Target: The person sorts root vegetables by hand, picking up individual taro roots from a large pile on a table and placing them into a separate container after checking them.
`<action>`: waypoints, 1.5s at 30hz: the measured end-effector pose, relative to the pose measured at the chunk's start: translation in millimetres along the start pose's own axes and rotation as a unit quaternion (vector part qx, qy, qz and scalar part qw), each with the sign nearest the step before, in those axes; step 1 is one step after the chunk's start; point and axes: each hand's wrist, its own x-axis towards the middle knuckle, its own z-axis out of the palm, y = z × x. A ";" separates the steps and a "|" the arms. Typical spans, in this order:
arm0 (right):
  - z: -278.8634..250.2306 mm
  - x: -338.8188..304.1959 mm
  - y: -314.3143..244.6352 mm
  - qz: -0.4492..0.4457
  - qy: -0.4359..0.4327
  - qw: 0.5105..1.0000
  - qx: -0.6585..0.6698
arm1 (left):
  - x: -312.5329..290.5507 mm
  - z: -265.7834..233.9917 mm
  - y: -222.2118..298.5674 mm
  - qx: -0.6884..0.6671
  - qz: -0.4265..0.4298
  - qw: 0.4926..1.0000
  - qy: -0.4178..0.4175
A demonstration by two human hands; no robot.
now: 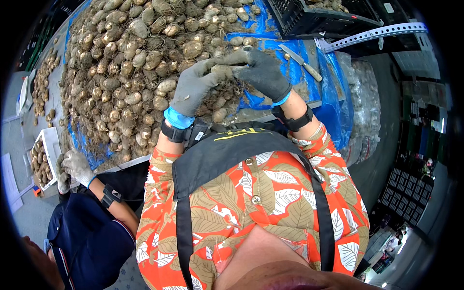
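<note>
A heap of soil-covered taro corms (130, 72) with stringy roots spreads over the work table. Just past its near edge, both gloved hands meet around one muddy taro (222, 72). My left hand (193, 89), in a grey glove with a blue cuff, has its thumb and fingers closed on the taro's left side. From the right, my right hand (263, 73), in a darker glove, grips the same taro, its fingertips meeting the left ones. Gloves hide much of the taro. A knife (300, 62) with a pale handle lies on blue plastic sheeting (290, 50), right of my right hand.
Black crates (328, 21) stand at the back right beside a perforated metal bar (377, 35). Clear plastic bags (365, 106) hang off the table's right side. At left, a co-worker's gloved hands (75, 166) are near a white crate (50, 150) of taros.
</note>
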 end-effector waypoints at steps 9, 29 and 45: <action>14.0 12.7 21.2 0.040 0.133 0.989 -0.055 | -3.8 -2.5 5.1 -0.019 0.052 0.987 -0.151; -29.3 18.5 46.8 -0.056 0.062 0.995 -0.053 | 3.3 -5.2 0.7 -0.058 0.110 0.979 -0.160; -29.9 9.8 46.4 -0.038 0.064 0.995 -0.062 | 5.7 -0.8 -9.0 -0.024 0.172 0.978 -0.112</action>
